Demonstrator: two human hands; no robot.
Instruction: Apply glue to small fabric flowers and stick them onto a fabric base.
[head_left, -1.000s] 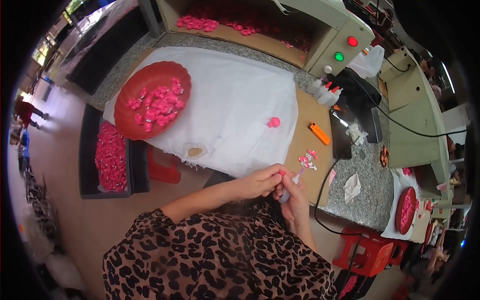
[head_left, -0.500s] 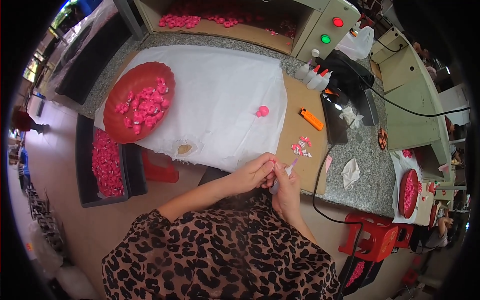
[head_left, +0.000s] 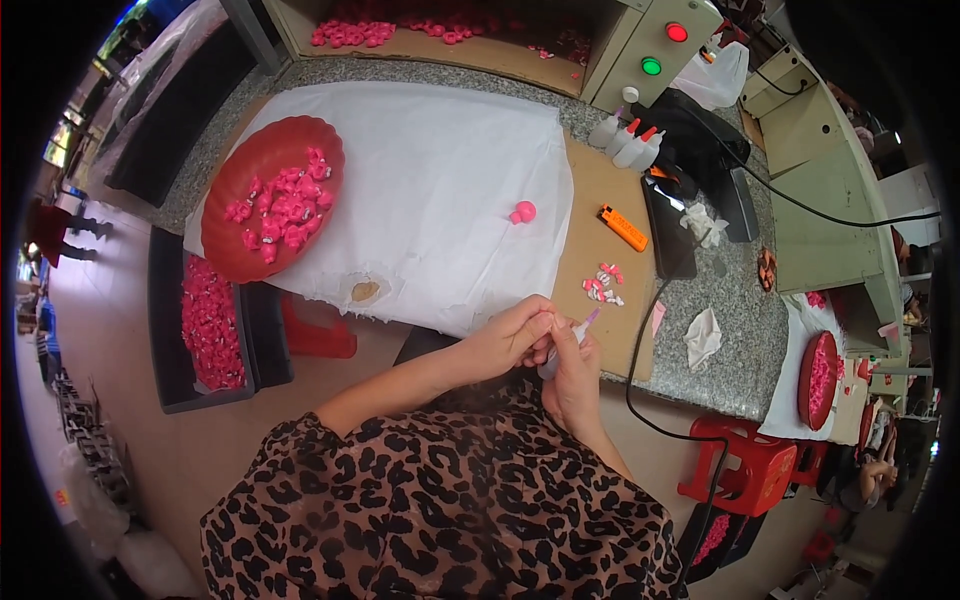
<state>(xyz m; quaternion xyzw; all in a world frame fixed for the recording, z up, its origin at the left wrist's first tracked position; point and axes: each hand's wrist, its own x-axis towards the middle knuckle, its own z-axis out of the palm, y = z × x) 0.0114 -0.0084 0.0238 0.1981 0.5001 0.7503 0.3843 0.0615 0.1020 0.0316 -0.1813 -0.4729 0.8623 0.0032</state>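
Head view: right hand [head_left: 572,375] holds small pink-tipped white bottle [head_left: 566,341].

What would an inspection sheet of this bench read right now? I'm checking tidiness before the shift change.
Surface: white cloth over a speckled stone counter, brown board beside it.
Job's things: small glue bottle at the hands; red tray of pink pieces.
Clutter: orange lighter, crumpled tissue, spare bottles.
Grippers: left hand and right hand together, both on the bottle.
Cables: black cord over the counter edge.
Surroundings: red stool, black crate.
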